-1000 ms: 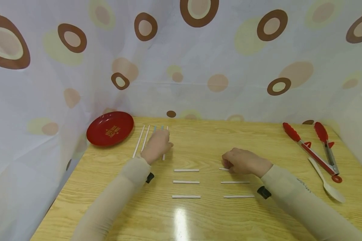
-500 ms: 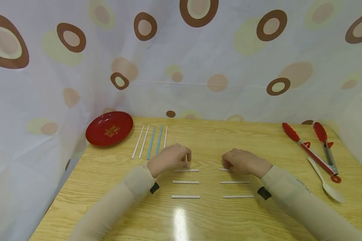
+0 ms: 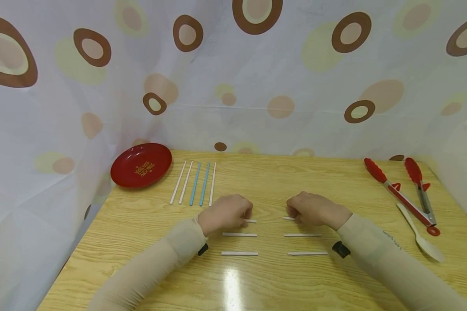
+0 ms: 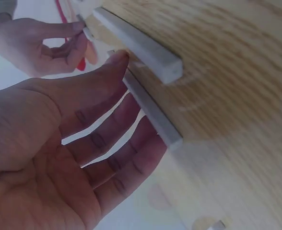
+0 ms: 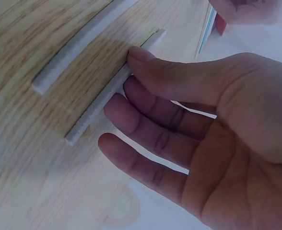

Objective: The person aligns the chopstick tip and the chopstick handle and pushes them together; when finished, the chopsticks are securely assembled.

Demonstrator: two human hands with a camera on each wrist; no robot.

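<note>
At mid-table my left hand [image 3: 228,211] pinches a short white stick [image 4: 156,119], with thumb on one side and fingertips on the other in the left wrist view. My right hand [image 3: 317,208] pinches another short white stick [image 5: 95,108] level with it; its thumb and index finger meet the stick near the middle. Both held sticks lie at or very near the tabletop. Nearer the front, two white sticks lie below the left hand, a middle one [image 3: 239,235] and a front one [image 3: 239,253]. Two more, a middle one [image 3: 302,235] and a front one [image 3: 307,253], lie below the right hand.
Back left are a red plate [image 3: 140,166] tilted against the cloth wall, and a row of longer sticks, white [image 3: 177,183] and blue [image 3: 195,183]. Red-tipped tongs [image 3: 408,203] and a pale spoon [image 3: 422,237] lie on the right.
My left hand has moved from the row of longer sticks, right and toward me, down to the far short white stick, which it now pinches. The right hand has stayed in place.
</note>
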